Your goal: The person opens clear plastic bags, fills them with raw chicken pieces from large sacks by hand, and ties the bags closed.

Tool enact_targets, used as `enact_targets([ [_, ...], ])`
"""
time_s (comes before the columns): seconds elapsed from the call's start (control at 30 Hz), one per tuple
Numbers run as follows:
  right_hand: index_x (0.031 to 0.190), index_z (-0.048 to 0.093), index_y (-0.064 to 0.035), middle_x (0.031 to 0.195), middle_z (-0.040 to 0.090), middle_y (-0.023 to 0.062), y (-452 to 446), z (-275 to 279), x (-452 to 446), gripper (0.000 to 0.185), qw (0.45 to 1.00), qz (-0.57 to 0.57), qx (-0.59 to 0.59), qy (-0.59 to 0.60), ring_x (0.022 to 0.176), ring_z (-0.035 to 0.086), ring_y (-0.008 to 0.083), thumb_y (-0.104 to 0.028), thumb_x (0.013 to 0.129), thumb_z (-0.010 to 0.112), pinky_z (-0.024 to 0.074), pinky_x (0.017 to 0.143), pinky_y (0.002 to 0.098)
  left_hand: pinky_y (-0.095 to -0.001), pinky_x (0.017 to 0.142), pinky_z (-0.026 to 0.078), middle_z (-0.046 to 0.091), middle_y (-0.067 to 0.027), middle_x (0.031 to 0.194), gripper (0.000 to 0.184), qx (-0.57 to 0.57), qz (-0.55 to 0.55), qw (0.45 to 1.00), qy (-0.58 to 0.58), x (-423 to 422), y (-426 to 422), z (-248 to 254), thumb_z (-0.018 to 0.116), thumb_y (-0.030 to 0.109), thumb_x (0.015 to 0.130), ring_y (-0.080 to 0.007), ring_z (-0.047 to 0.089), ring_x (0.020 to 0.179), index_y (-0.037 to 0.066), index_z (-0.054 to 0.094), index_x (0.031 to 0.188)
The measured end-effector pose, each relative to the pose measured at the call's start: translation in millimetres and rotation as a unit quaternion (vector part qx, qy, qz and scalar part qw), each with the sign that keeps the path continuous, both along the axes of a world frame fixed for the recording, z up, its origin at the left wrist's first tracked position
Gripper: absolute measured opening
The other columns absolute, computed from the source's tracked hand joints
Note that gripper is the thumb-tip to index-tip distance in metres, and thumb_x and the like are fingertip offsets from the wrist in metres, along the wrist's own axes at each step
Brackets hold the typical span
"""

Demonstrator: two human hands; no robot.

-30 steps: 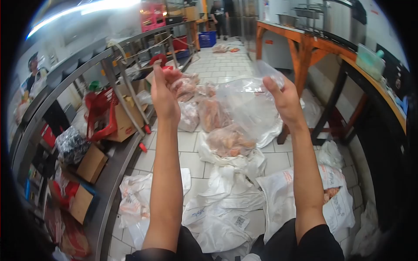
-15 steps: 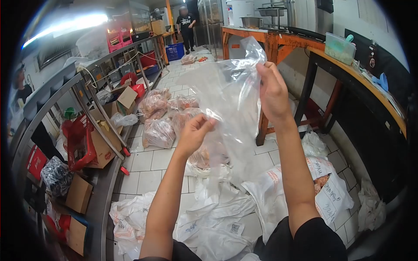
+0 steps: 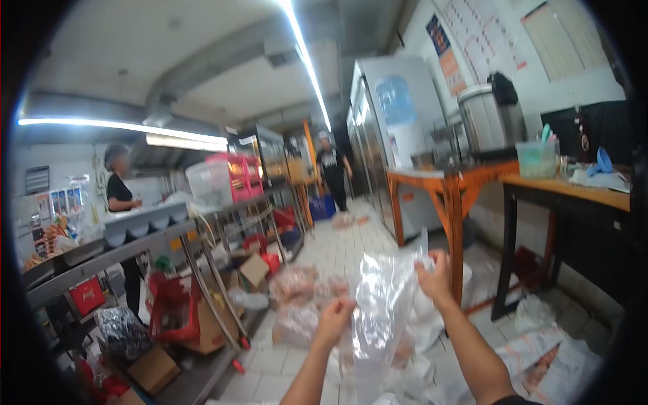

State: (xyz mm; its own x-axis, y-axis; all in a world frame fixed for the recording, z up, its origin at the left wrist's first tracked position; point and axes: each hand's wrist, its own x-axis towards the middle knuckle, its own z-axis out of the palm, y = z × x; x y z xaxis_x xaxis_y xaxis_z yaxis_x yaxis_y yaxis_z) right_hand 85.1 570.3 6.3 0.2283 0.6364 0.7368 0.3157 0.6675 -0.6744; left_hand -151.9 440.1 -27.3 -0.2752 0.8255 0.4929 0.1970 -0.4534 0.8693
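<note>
A large clear plastic bag (image 3: 379, 307) hangs stretched between my hands, shiny with reflections. My left hand (image 3: 335, 320) pinches its left edge. Higher up, my right hand (image 3: 434, 277) has its fingers closed round the bag's upper right corner. The bag looks flat, and the floor shows faintly through it. Just beyond my left hand, filled clear bags (image 3: 293, 287) with pinkish contents lie on the tiles. Below my right forearm is a white printed sack (image 3: 567, 368) with orange-brown contents showing at an opening.
A metal rack (image 3: 192, 270) on the left holds a red crate (image 3: 174, 310) and cardboard boxes. To the right stand an orange-framed table (image 3: 459, 223) and a black-legged table (image 3: 567, 192). One person (image 3: 332, 169) is in the aisle, another (image 3: 120, 196) behind the left counter.
My view has tilted up, so both hands and the bag appear lower. Both hands still grip the bag. The person in the aisle appears nearer.
</note>
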Motion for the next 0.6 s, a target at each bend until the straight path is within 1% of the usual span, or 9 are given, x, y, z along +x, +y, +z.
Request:
enact_targets([
  [0.1,0.108,0.052,-0.0041,0.112,0.047,0.0172,-39.3,15.6,-11.3,0.045,0.986,-0.142,0.075,-0.034,0.11,0.043,0.038,-0.025,0.074,0.073,0.0333,0.095,0.0513,-0.0194,0.052,0.037,0.055,0.0049,0.07,0.023,-0.041,0.02,0.997,-0.056,3.2,3.3,-2.5,0.07,0.027,0.088,-0.0028,0.046,0.058,0.007,0.061,0.083],
  [0.17,0.108,0.053,-0.0044,0.112,0.046,0.0162,-66.2,29.7,-16.2,0.046,0.985,-0.109,0.118,-0.067,0.114,0.04,0.039,-0.027,0.074,0.074,0.0304,0.095,0.0548,-0.0194,0.054,0.039,0.057,0.0034,0.074,0.024,-0.057,0.033,0.995,-0.076,7.1,2.6,-7.0,0.069,0.029,0.089,-0.0036,0.048,0.062,0.007,0.061,0.085],
  [0.2,0.109,0.053,-0.0043,0.112,0.048,0.0169,-69.7,30.0,-20.0,0.051,0.986,-0.061,0.12,-0.101,0.109,0.045,0.0384,-0.034,0.074,0.075,0.0359,0.091,0.0513,-0.0193,0.057,0.04,0.058,0.0019,0.078,0.026,-0.059,0.049,0.993,-0.087,7.8,5.5,-4.5,0.068,0.032,0.09,-0.0044,0.05,0.067,0.006,0.061,0.086],
  [0.27,0.115,0.051,-0.0029,0.112,0.053,0.023,-79.5,24.9,-32.1,0.07,0.967,0.155,0.0,-0.2,0.1,0.056,0.0391,-0.047,0.07,0.079,0.0468,0.084,0.0434,-0.02,0.055,0.041,0.057,0.0019,0.077,0.027,-0.049,0.056,0.992,-0.1,6.4,14.4,-8.2,0.067,0.032,0.09,-0.0046,0.05,0.065,0.006,0.06,0.086],
  [0.3,0.115,0.051,-0.0029,0.112,0.053,0.023,-88.5,19.4,-38.0,0.07,0.966,0.157,-0.016,-0.206,0.1,0.056,0.0391,-0.047,0.07,0.079,0.0468,0.084,0.0434,-0.0207,0.052,0.041,0.057,0.0018,0.075,0.027,-0.024,0.064,0.993,-0.101,6.6,17.0,-8.6,0.067,0.032,0.091,-0.0048,0.051,0.063,0.006,0.059,0.086],
  [0.37,0.118,0.051,-0.0005,0.11,0.057,0.0224,-101.8,7.9,-44.4,0.073,0.885,0.208,-0.075,-0.41,0.099,0.06,0.0337,-0.043,0.068,0.082,0.0489,0.082,0.0407,-0.0229,0.047,0.044,0.053,0.0027,0.07,0.027,0.011,0.048,0.989,-0.137,8.4,18.0,-2.1,0.067,0.031,0.091,-0.0051,0.051,0.06,0.008,0.056,0.081],
  [0.4,0.122,0.05,-0.0014,0.106,0.061,0.0206,-81.7,-7.1,-49.5,0.074,0.866,0.273,-0.1,-0.406,0.1,0.062,0.0306,-0.042,0.069,0.081,0.0494,0.082,0.0377,-0.0229,0.047,0.044,0.053,0.0027,0.07,0.027,-0.002,0.05,0.989,-0.142,9.8,13.1,4.9,0.067,0.031,0.091,-0.0051,0.051,0.06,0.008,0.056,0.081],
  [0.5,0.126,0.048,-0.0018,0.102,0.063,0.0201,-72.9,10.4,-36.7,0.075,0.816,0.333,-0.182,-0.435,0.099,0.063,0.0294,-0.041,0.071,0.081,0.0503,0.082,0.0362,-0.029,0.052,0.055,0.055,-0.0011,0.074,0.029,0.006,0.024,0.973,-0.228,4.3,-1.9,22.4,0.065,0.032,0.092,-0.0089,0.056,0.064,0.007,0.052,0.085],
  [0.6,0.127,0.049,-0.0067,0.105,0.064,0.0191,-73.2,4.6,-27.8,0.069,0.814,0.365,-0.125,-0.433,0.09,0.064,0.0284,-0.037,0.073,0.08,0.0517,0.077,0.0351,-0.0362,0.061,0.059,0.058,-0.0043,0.081,0.03,-0.001,0.026,0.963,-0.268,-10.5,-5.9,26.3,0.061,0.035,0.093,-0.015,0.061,0.069,0.008,0.05,0.09],
])
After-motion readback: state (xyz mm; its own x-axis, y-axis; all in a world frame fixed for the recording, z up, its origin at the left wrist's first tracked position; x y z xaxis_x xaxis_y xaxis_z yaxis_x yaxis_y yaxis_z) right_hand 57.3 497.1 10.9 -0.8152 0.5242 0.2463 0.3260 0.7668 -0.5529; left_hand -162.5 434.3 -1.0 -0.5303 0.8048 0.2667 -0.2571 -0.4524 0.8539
